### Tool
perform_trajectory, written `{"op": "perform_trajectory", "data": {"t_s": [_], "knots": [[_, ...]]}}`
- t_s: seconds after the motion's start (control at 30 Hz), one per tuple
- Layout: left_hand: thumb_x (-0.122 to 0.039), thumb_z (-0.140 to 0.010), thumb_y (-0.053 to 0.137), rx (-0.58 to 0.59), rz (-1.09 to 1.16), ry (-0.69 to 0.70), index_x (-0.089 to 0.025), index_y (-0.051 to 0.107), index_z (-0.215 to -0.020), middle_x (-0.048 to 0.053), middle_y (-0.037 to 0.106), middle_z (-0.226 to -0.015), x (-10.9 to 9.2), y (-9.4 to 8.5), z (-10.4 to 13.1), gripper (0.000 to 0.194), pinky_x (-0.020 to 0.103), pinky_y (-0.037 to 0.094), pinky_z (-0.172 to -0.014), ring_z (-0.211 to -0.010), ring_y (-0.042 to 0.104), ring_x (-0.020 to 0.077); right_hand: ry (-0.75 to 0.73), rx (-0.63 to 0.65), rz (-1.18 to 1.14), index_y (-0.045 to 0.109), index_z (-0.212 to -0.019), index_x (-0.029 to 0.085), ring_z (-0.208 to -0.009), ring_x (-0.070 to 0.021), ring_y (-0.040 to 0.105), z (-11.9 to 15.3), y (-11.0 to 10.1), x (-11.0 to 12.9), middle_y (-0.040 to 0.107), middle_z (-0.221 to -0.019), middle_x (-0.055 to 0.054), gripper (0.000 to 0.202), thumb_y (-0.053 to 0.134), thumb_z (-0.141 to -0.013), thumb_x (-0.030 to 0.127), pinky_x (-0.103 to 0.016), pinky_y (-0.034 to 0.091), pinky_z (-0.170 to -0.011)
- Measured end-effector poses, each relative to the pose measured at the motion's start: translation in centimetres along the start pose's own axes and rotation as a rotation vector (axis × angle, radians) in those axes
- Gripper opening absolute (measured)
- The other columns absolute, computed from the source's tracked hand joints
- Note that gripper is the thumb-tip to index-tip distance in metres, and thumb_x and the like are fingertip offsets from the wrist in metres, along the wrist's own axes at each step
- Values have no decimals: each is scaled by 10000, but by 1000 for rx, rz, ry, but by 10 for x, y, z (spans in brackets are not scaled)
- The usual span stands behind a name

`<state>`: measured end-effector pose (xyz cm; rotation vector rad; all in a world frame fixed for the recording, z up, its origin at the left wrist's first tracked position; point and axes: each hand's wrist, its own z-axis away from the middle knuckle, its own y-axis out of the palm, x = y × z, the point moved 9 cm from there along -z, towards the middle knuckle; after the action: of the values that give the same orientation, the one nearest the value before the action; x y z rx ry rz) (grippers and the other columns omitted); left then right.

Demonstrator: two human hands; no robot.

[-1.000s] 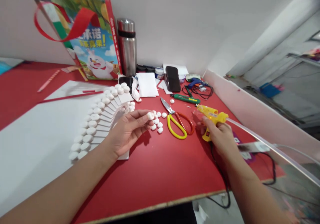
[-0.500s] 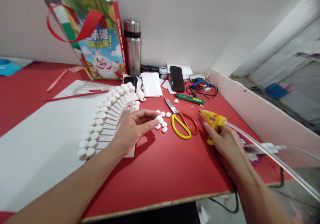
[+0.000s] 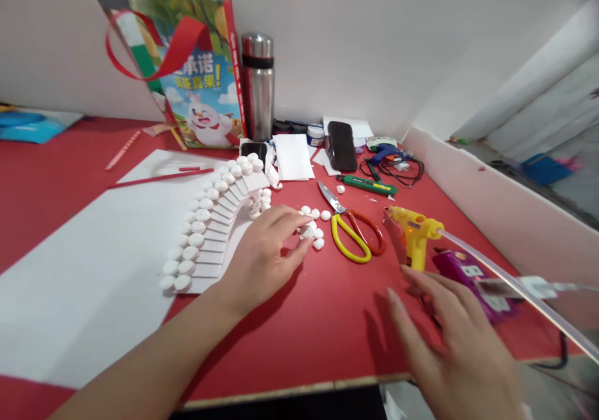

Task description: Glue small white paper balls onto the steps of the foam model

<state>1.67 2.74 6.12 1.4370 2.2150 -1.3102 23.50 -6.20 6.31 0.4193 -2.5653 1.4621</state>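
The left hand lies palm-down on the red tabletop, its fingertips pinching among a small cluster of white rounded pebble-like pieces — whether one is actually gripped cannot be told. Just left of it sits a fanned white card stair with white pieces along its edge. The right hand hovers open and empty, fingers spread, near the upright yellow glue gun — not touching it. Yellow-and-red-handled scissors lie between the cluster and the gun.
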Motion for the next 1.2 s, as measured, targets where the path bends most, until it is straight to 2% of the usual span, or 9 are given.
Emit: {"op": "perform_trajectory", "data": {"t_s": [0.13,0.23,0.4,0.47,0.63,0.77,0.9,1.07,1.2], "knots": [[-176,-967,595,96,-153,-20,-155,708,-1088,85,693,-1045,-1,-6,-2,167,368,522,-895,-969,655,207,-172,117,-242,637,-1220,189,-961,-228,660,-37,16,64,661,-1124,-116,260,609,-964,225,-352,545,-830],[-194,-995,536,186,-310,-53,-137,693,-1019,93,662,-979,5,-15,8,169,386,515,-839,-939,636,236,-227,218,-372,637,-1134,170,-913,-221,633,-63,43,92,663,-1058,-99,215,607,-924,133,-354,523,-805],[-217,-998,499,161,-839,-98,-131,668,-890,104,635,-878,21,-31,35,218,378,453,-632,-767,621,260,-142,361,-478,648,-1027,145,-850,-209,619,-94,95,98,674,-994,-92,165,609,-873,102,-339,479,-744],[-230,-994,505,136,-940,-116,-145,665,-878,91,639,-863,24,-35,38,216,368,414,-577,-728,618,252,-101,409,-506,661,-1008,150,-823,-195,611,-103,111,97,676,-959,-74,160,614,-863,100,-329,464,-731],[-251,-990,542,36,-734,-177,-149,671,-979,73,662,-945,28,-50,30,165,344,460,-648,-777,639,220,-237,499,-714,677,-1011,176,-723,-132,561,-112,123,121,658,-913,-17,218,670,-819,72,-274,448,-699],[-252,-987,558,-42,-556,-255,-147,661,-1111,68,646,-994,34,-59,28,193,340,489,-744,-818,633,204,-387,491,-665,642,-1083,158,-866,-183,599,-100,119,143,646,-1031,-74,209,653,-877,124,-309,467,-767],[-279,-994,552,-45,-503,-308,-175,652,-1010,55,643,-954,38,-57,30,145,335,481,-749,-813,624,196,-471,431,-511,618,-1119,132,-943,-248,600,-88,118,150,637,-1086,-129,204,580,-921,164,-367,470,-803],[-285,-964,613,-47,-457,-359,-184,646,-958,36,660,-886,41,-59,32,106,335,475,-736,-762,613,183,-494,371,-493,589,-1155,151,-944,-250,589,-82,122,149,637,-1101,-133,216,555,-944,183,-370,477,-802],[-267,-933,644,-66,-437,-415,-193,649,-893,14,662,-814,44,-61,31,83,323,464,-699,-711,604,170,-537,280,-417,616,-1075,148,-918,-259,569,-79,122,152,636,-1039,-143,158,521,-953,182,-378,476,-788]]}}
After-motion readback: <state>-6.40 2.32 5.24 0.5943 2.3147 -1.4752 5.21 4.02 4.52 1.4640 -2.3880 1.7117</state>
